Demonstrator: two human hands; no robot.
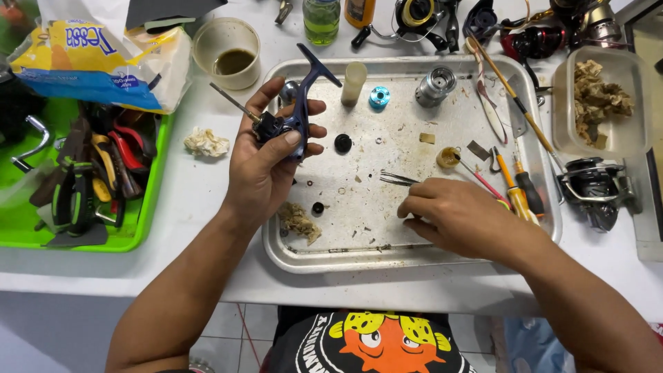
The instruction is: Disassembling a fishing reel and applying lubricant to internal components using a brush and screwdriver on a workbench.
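My left hand grips a dark blue fishing reel body above the left part of a metal tray; a thin shaft sticks out of the body to the upper left. My right hand rests low over the tray's right side, fingers curled, fingertips touching the back end of metal tweezers that lie pointing left. Small black round parts and tiny rings lie on the tray between my hands. A dirty wad of tissue sits by my left wrist.
On the tray's far edge stand a silver spool, a blue bobbin and a white tube. Screwdrivers lie at right. A green tray of tools sits left, a cup of dark liquid behind, a black reel and plastic box right.
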